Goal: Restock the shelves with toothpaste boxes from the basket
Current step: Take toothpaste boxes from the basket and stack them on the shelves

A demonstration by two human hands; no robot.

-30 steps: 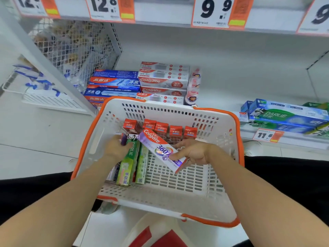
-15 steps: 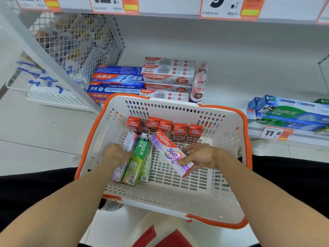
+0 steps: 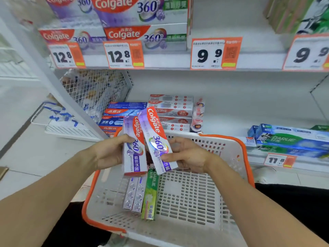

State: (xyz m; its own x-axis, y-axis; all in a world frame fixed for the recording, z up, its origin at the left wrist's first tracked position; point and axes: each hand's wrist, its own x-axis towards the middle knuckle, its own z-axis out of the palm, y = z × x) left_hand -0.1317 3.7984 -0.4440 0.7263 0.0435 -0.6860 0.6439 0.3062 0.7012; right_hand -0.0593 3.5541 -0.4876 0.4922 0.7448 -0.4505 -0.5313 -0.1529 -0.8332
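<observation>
My left hand grips a purple-and-white Colgate 360 box, held upright above the basket. My right hand pinches a second Colgate 360 box, tilted beside the first. Below them is the white basket with an orange rim; it holds two silvery boxes and a green Darlie box lying side by side. The upper shelf carries matching Colgate 360 boxes behind the 12.8 tags.
The bottom shelf holds stacked blue and red-and-white toothpaste boxes behind the basket and Darlie boxes at the right. Price tags 9.9 mark a bare stretch of the upper shelf. A wire mesh divider stands at the left.
Both hands rose out of the basket, each lifting a Colgate 360 box. My view tilted up, bringing the upper shelf into sight.
</observation>
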